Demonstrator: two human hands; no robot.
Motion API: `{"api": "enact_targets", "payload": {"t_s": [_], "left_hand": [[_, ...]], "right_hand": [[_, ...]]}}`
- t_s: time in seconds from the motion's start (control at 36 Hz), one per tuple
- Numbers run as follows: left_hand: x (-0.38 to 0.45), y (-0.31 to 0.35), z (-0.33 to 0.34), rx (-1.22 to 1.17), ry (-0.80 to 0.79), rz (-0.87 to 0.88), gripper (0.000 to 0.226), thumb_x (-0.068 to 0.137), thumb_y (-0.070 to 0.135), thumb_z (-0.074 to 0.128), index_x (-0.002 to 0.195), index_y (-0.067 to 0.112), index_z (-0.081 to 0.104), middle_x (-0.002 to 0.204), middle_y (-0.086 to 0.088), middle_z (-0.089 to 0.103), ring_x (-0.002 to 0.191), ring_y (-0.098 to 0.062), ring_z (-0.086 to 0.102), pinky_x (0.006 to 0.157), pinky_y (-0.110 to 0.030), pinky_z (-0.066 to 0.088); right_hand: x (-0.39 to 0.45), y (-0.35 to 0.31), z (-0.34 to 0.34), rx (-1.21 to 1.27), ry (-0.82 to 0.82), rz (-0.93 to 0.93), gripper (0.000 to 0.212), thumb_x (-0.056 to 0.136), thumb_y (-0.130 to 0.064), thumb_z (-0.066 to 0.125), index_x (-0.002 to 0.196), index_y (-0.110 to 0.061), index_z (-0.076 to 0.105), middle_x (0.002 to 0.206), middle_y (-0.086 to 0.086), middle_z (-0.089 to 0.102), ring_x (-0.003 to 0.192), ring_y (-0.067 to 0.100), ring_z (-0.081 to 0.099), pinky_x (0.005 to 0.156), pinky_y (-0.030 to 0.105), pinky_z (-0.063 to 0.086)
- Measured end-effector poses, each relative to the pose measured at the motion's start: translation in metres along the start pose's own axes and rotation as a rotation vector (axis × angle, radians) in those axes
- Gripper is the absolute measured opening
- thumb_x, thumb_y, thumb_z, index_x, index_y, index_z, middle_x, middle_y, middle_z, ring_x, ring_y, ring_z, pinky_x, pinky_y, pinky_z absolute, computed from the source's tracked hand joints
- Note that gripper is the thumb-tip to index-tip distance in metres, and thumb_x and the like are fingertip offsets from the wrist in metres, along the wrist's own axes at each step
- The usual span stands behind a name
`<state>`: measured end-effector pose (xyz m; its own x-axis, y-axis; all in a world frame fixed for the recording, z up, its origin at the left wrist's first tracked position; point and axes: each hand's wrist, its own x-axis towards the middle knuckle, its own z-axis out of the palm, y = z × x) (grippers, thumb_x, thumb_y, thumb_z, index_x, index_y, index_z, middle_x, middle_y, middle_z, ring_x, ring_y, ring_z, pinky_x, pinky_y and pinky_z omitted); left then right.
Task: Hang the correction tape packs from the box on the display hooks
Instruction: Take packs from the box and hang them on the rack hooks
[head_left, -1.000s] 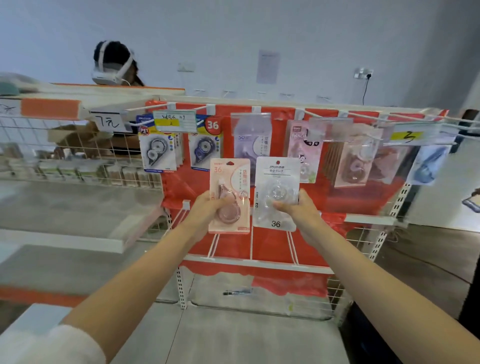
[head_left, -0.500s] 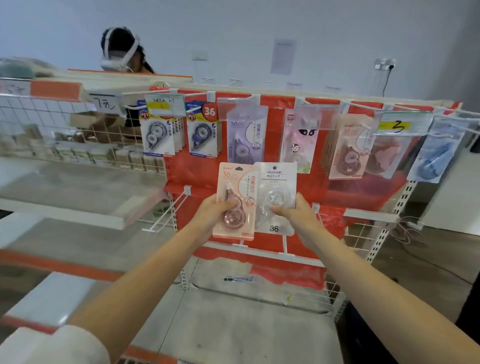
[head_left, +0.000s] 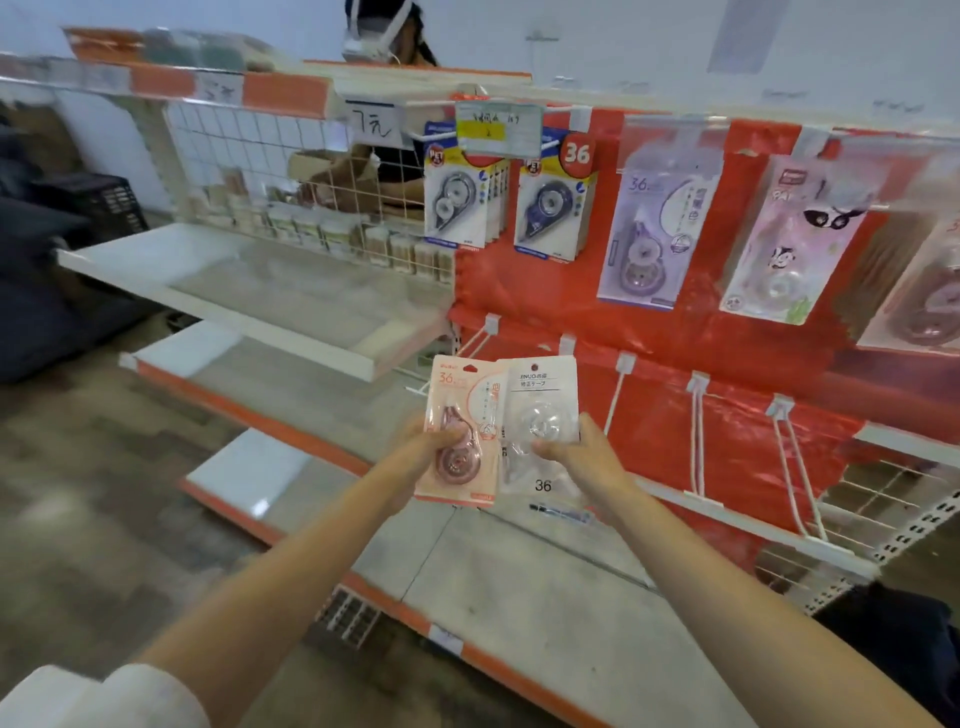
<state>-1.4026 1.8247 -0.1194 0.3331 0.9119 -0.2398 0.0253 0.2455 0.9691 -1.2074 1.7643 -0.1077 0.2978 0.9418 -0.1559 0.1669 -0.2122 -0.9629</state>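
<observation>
My left hand (head_left: 427, 451) grips a pink correction tape pack (head_left: 460, 431) by its lower left side. Beside it, my right hand (head_left: 582, 452) holds a white, clear-blister correction tape pack (head_left: 540, 410) marked 36. Both packs are upright and side by side, held in front of the lower row of bare white display hooks (head_left: 696, 431) on the red back panel (head_left: 727, 374). On the upper hooks hang other packs: a white-blue pack (head_left: 454, 192), a dark blue pack (head_left: 553, 202), a purple pack (head_left: 654, 228) and a panda-print pack (head_left: 789, 244). No box is in view.
White shelves (head_left: 249, 291) with a wire grid back (head_left: 270, 156) stand to the left. A low grey shelf base (head_left: 519, 582) with an orange edge lies under my arms. Another person with a headset (head_left: 379, 31) is behind the rack. A dark crate (head_left: 88, 202) sits far left.
The view has swung left and downward. Both hands have lowered the two packs from in front of the upper hanging row down to the level of the lower hooks.
</observation>
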Motion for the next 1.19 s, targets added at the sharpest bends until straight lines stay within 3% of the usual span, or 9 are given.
{"api": "enact_targets", "payload": {"t_s": [0.17,0.25,0.36,0.5,0.58,0.72,0.89,1.08,1.19], "left_hand": [[0.0,-0.015,-0.059,-0.01,0.166,-0.057,0.019,0.089,0.013,0.064,0.107,0.008,0.064,0.105,-0.017,0.071,0.095,-0.034,0.068,0.087,-0.045,0.055],[0.004,-0.02,-0.083,-0.037,0.229,-0.077,0.017,0.089,0.01,0.062,0.106,0.007,0.062,0.099,-0.014,0.07,0.084,-0.027,0.069,0.074,-0.036,0.057],[0.01,-0.023,-0.107,-0.083,0.27,-0.111,0.019,0.089,0.009,0.063,0.107,0.006,0.058,0.091,-0.01,0.069,0.074,-0.02,0.067,0.061,-0.026,0.057],[0.019,-0.025,-0.125,-0.08,0.226,-0.134,0.026,0.088,0.011,0.064,0.112,0.003,0.059,0.098,-0.014,0.07,0.073,-0.02,0.069,0.061,-0.026,0.058],[0.027,-0.025,-0.133,-0.078,0.193,-0.138,0.029,0.087,0.011,0.065,0.115,0.004,0.058,0.103,-0.015,0.07,0.078,-0.023,0.07,0.062,-0.027,0.059],[0.038,-0.018,-0.14,-0.081,0.104,-0.105,0.01,0.09,0.007,0.06,0.099,0.012,0.062,0.079,-0.001,0.074,0.066,-0.015,0.072,0.054,-0.023,0.056],[0.059,-0.013,-0.145,-0.051,0.074,-0.123,0.012,0.091,0.009,0.06,0.102,0.01,0.063,0.092,-0.007,0.072,0.074,-0.017,0.071,0.06,-0.027,0.055],[0.078,-0.012,-0.145,-0.047,-0.003,-0.095,0.015,0.091,0.005,0.056,0.104,0.008,0.063,0.093,-0.008,0.072,0.077,-0.018,0.07,0.063,-0.027,0.056],[0.086,-0.013,-0.144,-0.029,-0.056,-0.076,0.02,0.092,0.005,0.054,0.111,0.004,0.062,0.098,-0.011,0.072,0.081,-0.02,0.071,0.067,-0.027,0.058]], "right_hand": [[0.016,0.012,0.055,-0.069,-0.091,0.007,0.029,0.08,-0.004,0.069,0.096,-0.026,0.06,0.09,-0.009,0.068,0.085,0.012,0.064,0.066,0.024,0.047],[0.024,0.022,0.08,-0.145,-0.108,0.044,0.034,0.077,-0.009,0.068,0.108,-0.023,0.064,0.095,-0.002,0.072,0.089,0.02,0.067,0.063,0.03,0.052],[0.033,0.036,0.105,-0.146,-0.086,0.136,0.023,0.085,-0.007,0.062,0.103,-0.018,0.051,0.086,-0.006,0.058,0.074,0.009,0.054,0.053,0.023,0.04],[0.052,0.043,0.131,-0.193,-0.06,0.197,0.045,0.079,-0.012,0.061,0.123,-0.012,0.052,0.102,0.003,0.066,0.082,0.02,0.062,0.05,0.021,0.04],[0.069,0.045,0.142,-0.183,-0.031,0.227,0.044,0.08,-0.015,0.062,0.123,-0.012,0.053,0.106,0.006,0.066,0.087,0.022,0.063,0.051,0.022,0.04],[0.089,0.045,0.154,-0.185,0.015,0.269,0.039,0.083,-0.012,0.061,0.12,-0.006,0.051,0.104,0.008,0.063,0.085,0.024,0.058,0.05,0.022,0.037],[0.106,0.054,0.169,-0.198,0.008,0.278,0.044,0.084,-0.011,0.061,0.125,-0.006,0.047,0.107,0.009,0.063,0.084,0.022,0.058,0.048,0.022,0.037],[0.115,0.065,0.177,-0.128,0.068,0.314,0.045,0.09,-0.012,0.059,0.129,-0.006,0.038,0.115,0.01,0.055,0.093,0.024,0.051,0.074,0.032,0.042],[0.132,0.067,0.177,-0.098,0.109,0.299,0.046,0.087,-0.013,0.062,0.129,-0.007,0.043,0.114,0.009,0.058,0.097,0.026,0.056,0.058,0.025,0.038]]}}
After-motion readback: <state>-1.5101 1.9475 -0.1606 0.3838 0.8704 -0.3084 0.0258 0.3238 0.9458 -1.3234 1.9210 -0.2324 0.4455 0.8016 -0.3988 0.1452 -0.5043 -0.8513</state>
